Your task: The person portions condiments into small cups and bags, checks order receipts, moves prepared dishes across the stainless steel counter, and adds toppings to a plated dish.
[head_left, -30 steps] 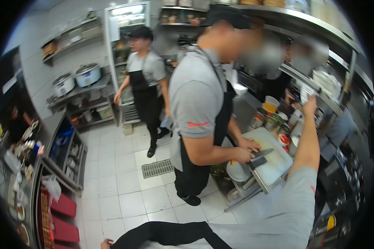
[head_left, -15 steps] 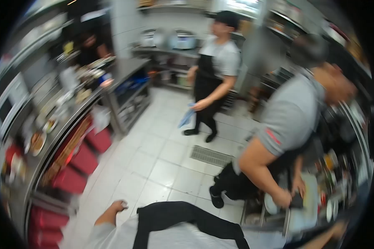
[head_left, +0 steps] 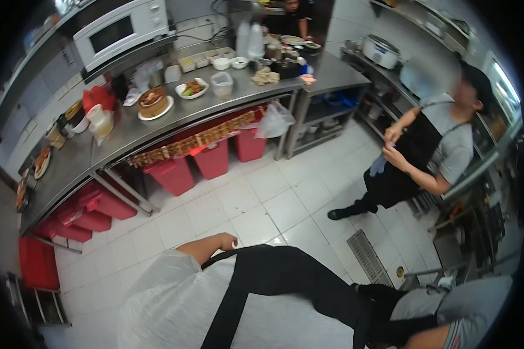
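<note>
My left hand (head_left: pixel 224 240) hangs low in front of my black apron (head_left: pixel 273 262), over the white tiled floor (head_left: pixel 256 224). Its fingers look curled, and I cannot make out whether anything is in them. My right hand is out of sight. Across the floor a steel counter (head_left: pixel 119 134) carries a round brown food container (head_left: pixel 152 103) on a white plate, a white bowl of food (head_left: pixel 192 88) and a clear plastic tub (head_left: pixel 221 85). My left hand is apart from all of these.
Red bins (head_left: pixel 211 160) stand under the counter, and a microwave (head_left: pixel 122 32) sits above it. A co-worker in a black apron (head_left: pixel 416 145) stands at the right with a blue cloth (head_left: pixel 378 166). Another co-worker's grey sleeve (head_left: pixel 477 305) is close at lower right. A drain grate (head_left: pixel 368 259) lies in the floor.
My view has swung left toward the counter and bins. The standing co-worker has brought both hands together. The nearer co-worker now shows only at the lower right edge.
</note>
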Available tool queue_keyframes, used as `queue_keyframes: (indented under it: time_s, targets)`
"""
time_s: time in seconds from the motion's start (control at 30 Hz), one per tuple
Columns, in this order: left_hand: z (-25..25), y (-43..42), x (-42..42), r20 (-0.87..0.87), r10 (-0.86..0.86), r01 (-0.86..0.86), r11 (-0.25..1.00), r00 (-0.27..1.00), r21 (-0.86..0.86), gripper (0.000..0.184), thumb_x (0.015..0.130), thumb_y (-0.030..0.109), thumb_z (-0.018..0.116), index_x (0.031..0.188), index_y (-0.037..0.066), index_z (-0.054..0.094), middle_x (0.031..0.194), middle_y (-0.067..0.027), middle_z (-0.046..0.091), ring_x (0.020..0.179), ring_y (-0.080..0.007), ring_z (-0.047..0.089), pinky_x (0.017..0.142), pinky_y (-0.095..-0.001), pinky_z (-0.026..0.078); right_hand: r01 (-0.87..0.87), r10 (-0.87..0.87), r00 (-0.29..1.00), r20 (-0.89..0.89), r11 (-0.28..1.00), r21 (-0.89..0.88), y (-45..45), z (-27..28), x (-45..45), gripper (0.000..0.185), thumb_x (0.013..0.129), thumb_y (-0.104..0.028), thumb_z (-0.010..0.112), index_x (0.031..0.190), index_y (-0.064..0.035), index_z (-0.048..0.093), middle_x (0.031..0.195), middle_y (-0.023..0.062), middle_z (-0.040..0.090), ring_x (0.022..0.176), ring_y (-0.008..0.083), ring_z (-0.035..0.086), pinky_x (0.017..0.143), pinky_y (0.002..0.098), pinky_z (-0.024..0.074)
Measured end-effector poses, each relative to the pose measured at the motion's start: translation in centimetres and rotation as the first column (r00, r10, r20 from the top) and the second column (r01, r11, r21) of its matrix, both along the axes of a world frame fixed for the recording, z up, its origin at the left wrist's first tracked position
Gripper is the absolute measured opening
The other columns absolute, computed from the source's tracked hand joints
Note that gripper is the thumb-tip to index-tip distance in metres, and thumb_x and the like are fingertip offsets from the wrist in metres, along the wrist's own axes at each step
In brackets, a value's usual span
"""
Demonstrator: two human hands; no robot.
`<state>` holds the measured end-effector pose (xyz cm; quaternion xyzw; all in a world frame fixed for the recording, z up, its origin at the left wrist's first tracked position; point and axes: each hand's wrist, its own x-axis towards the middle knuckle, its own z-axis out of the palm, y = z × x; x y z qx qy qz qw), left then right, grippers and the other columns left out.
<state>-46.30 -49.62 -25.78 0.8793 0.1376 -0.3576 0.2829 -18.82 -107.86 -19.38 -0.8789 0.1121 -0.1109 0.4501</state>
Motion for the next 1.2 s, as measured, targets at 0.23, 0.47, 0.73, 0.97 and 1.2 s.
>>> queue_keyframes:
  time_s: [0.23,0.47,0.73,0.97,1.2]
  targets:
    - [4.0,13.8,-3.9,0.202,0.586,-0.584,0.808,0.785,-0.076,0.039,0.075,0.039,0.066,0.104,0.014,0.061,0.091,-0.0112,0.065,0.089,-0.0270,0.062,0.079,-0.0361,0.048,-0.070,0.275,0.890,-0.363,0.871,0.487,13.0,-19.3,10.6,0.032,0.084,-0.005,0.052,0.117,-0.0075,0.051,0.104,0.0099,0.059,0.082,0.0189,0.061,0.067,0.0335,0.0507]
    - [0.5,17.4,-11.2,0.128,0.950,-0.903,0.310,0.284,-0.297,0.033,0.076,0.033,0.069,0.099,0.010,0.062,0.076,-0.0079,0.065,0.067,-0.0179,0.062,0.063,-0.0310,0.051,-0.573,0.514,0.469,-0.718,0.796,0.195,32.0,-14.9,8.6,0.026,0.083,-0.011,0.055,0.109,-0.0064,0.056,0.096,0.0116,0.062,0.082,0.0214,0.062,0.070,0.0350,0.0501]
    - [3.3,23.6,-3.3,-0.068,0.899,-0.568,-0.329,-0.432,-0.754,0.027,0.084,0.019,0.062,0.107,0.008,0.053,0.086,-0.0114,0.062,0.071,-0.0183,0.062,0.064,-0.0325,0.053,-0.974,0.757,0.128,-0.641,0.218,0.063,56.5,-10.4,19.7,0.022,0.082,-0.018,0.059,0.100,-0.0051,0.062,0.087,0.0135,0.065,0.081,0.0243,0.063,0.073,0.0366,0.0495]
    - [15.6,45.2,15.8,-0.100,0.824,-0.147,-0.217,-0.558,-0.965,0.059,0.093,0.021,0.050,0.137,0.015,0.011,0.101,-0.0201,0.059,0.084,-0.0256,0.063,0.074,-0.0357,0.052,-0.999,0.996,0.003,-0.090,0.006,0.037,84.9,4.1,29.8,0.021,0.085,-0.018,0.058,0.101,-0.0058,0.063,0.088,0.0146,0.066,0.082,0.0247,0.064,0.074,0.0340,0.0494]
    - [16.3,59.2,22.0,-0.057,0.801,-0.245,-0.249,-0.596,-0.937,0.052,0.094,0.015,0.038,0.138,0.013,0.009,0.105,-0.0251,0.056,0.084,-0.0316,0.064,0.072,-0.0377,0.055,-0.886,0.967,-0.042,0.252,-0.152,0.437,98.6,19.8,29.7,0.020,0.086,-0.009,0.057,0.106,-0.0041,0.061,0.090,0.0032,0.064,0.082,0.0086,0.058,0.074,0.0234,0.0464]
